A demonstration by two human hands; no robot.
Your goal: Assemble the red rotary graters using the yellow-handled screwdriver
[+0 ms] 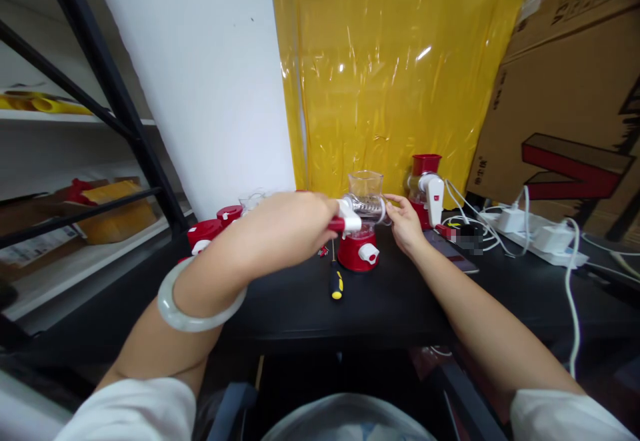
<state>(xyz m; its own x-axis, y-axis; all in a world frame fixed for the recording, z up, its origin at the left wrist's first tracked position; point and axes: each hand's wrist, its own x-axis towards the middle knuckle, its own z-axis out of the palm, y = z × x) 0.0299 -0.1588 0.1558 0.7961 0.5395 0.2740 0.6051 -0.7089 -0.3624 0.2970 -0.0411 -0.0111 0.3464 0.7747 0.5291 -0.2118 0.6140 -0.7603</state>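
Note:
A small red-and-clear hand-crank grater (361,228) stands on the black table (400,301), on a red base with a clear hopper on top. My left hand (290,228) is closed round the red and white crank handle at the grater's left side. My right hand (404,222) presses its fingers against the right end of the clear drum. A second grater of the same kind (426,188) stands just behind and to the right. A yellow-and-black screwdriver (335,282) lies on the table in front of the grater.
Red base parts (213,231) sit at the table's left. A power strip with white chargers and cables (530,231) lies at the right, a phone (453,251) beside it. Yellow plastic sheet (390,68) and a cardboard box (570,94) stand behind. Metal shelving (100,181) is left.

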